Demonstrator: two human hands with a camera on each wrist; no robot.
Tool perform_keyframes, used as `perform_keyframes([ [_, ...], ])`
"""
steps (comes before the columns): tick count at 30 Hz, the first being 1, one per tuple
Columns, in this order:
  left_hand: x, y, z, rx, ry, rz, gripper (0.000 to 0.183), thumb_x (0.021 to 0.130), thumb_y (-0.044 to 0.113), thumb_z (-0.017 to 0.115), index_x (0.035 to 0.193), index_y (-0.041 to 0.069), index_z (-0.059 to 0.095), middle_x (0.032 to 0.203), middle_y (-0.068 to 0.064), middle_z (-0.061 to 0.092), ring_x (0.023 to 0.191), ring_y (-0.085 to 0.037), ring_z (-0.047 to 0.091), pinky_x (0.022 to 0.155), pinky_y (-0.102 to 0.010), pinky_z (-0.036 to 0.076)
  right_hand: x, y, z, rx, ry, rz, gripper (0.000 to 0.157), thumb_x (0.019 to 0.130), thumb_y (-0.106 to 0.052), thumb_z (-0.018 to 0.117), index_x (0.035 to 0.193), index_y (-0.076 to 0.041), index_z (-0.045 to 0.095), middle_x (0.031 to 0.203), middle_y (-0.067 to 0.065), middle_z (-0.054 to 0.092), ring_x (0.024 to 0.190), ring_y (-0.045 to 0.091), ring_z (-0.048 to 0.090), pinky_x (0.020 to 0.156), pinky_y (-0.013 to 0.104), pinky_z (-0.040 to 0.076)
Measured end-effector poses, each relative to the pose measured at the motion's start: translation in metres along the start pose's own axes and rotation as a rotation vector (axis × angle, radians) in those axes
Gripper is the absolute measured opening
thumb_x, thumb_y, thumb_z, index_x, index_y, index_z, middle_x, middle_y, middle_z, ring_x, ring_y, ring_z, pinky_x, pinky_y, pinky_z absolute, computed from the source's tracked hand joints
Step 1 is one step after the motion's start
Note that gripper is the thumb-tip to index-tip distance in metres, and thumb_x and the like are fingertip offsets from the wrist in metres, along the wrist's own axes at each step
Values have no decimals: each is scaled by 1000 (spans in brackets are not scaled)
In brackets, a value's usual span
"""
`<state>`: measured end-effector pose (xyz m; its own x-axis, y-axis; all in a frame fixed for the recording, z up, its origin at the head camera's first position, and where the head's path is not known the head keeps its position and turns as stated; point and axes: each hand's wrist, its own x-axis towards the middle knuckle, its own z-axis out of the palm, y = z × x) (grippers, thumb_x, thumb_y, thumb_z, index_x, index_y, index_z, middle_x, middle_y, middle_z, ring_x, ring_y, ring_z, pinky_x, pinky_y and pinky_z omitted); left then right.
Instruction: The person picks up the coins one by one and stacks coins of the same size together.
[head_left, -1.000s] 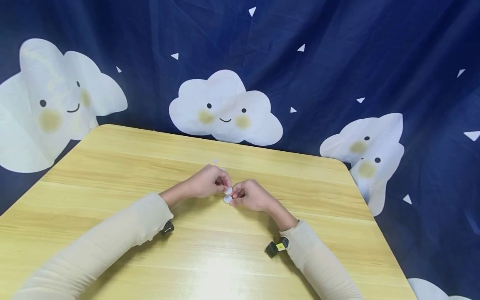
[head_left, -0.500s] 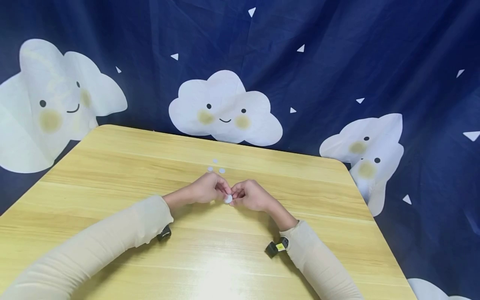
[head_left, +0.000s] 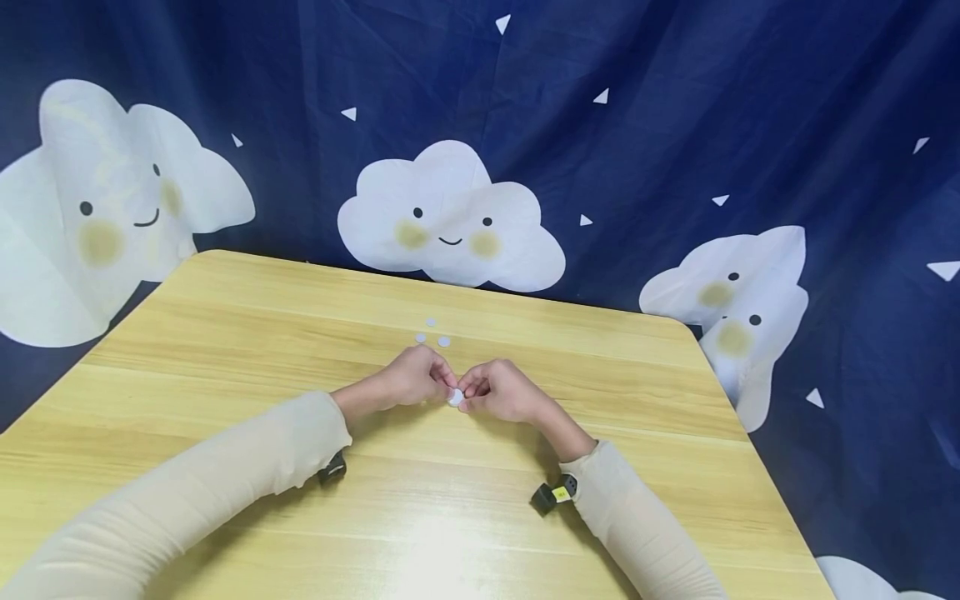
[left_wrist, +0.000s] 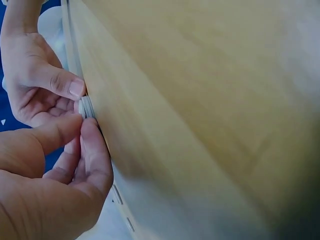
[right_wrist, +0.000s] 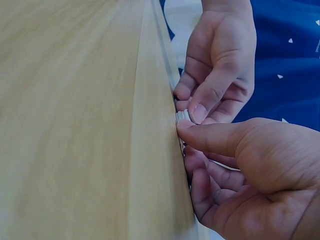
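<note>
The left hand [head_left: 414, 377], grip pinched almost closed on the stack of white discs [head_left: 455, 399], had best press lightly and level; three loose discs [head_left: 444, 342] lie beyond it on the desk [head_left: 247, 333]; the stack sits between both hands; the right hand [head_left: 506, 392], grip equally narrow on its right edge, should brace it flush.

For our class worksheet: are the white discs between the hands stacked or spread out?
Stacked: both wrist views show the white discs layered face to face between the left hand and the right hand.
</note>
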<state>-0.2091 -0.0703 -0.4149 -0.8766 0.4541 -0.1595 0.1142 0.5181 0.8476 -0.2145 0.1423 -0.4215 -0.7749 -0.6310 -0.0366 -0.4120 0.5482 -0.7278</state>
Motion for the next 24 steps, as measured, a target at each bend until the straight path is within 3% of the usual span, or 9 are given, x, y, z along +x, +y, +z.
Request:
perform_keyframes([
  [13,1,6,6,81,41,-27,6,86,-2,76,89,3,75,75,-3,70,67,-15,65,62,-25,53,0,0,0,11,6,10,17,86,-2,80,102,-2,74,85,0,70,77,8,63,73,22,54],
  [24,2,-1,-1,53,-2,-5,10,86,-2,74,93,5,75,81,-3,71,72,-15,64,63,-25,52,-1,0,-1,8,4,3,16,87,-3,80,102,-2,74,84,-1,70,77,8,64,72,22,55],
])
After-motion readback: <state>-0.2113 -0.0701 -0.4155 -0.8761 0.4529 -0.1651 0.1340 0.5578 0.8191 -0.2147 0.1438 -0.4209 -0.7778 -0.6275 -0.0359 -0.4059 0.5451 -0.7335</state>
